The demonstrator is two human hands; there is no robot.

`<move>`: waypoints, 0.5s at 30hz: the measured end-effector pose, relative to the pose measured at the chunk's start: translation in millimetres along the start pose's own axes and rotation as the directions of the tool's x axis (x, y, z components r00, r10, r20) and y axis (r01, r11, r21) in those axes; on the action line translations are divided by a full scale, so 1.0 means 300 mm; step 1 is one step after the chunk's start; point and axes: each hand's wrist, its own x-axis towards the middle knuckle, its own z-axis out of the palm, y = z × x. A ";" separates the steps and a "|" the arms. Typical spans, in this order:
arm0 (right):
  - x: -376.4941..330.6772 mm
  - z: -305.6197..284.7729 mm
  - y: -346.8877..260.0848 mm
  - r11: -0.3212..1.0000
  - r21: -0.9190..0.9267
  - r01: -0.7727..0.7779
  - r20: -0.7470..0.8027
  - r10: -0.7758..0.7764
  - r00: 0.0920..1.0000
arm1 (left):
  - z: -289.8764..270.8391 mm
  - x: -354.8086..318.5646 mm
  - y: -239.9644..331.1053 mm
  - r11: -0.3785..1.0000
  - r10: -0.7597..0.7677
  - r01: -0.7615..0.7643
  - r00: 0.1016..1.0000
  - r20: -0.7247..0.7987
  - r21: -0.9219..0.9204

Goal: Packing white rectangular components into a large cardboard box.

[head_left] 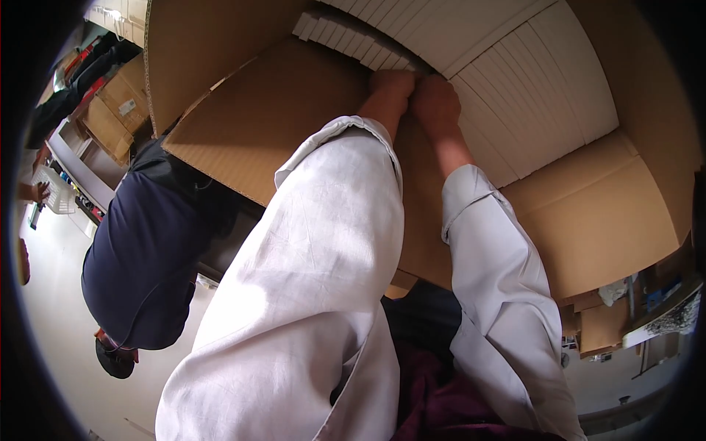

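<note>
A large open cardboard box (610, 220) fills the upper part of the head view, packed with rows of thin white flat packs (515, 73) standing on edge. My left hand (393, 82) and my right hand (435, 101) reach in side by side, knuckles touching, fingers curled down at the near edge of the white packs by the box flap (272, 125). The fingertips are hidden behind the knuckles, so whether they grip a pack cannot be seen. Both forearms wear white sleeves.
Another person in a dark blue top (147, 264) bends close beside the box at my left. More cardboard boxes (118, 110) stand further left. A shelf with cartons and clutter (640, 316) lies at the lower right. Pale floor (59, 309) shows at the left.
</note>
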 end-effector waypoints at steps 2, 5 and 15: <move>-0.005 -0.025 0.074 0.993 -0.099 -0.062 -0.029 0.059 0.998 | 0.039 0.015 0.116 0.855 -0.169 0.186 0.982 0.078 -0.484; 0.010 0.032 0.013 0.996 0.080 -0.026 -0.153 0.038 0.988 | 0.026 0.079 0.044 0.544 -0.324 0.339 0.929 0.181 -0.768; 0.200 0.226 0.254 0.690 0.723 0.027 -0.066 0.030 0.997 | -0.178 -0.092 0.099 0.884 -0.095 0.115 0.993 -0.066 0.453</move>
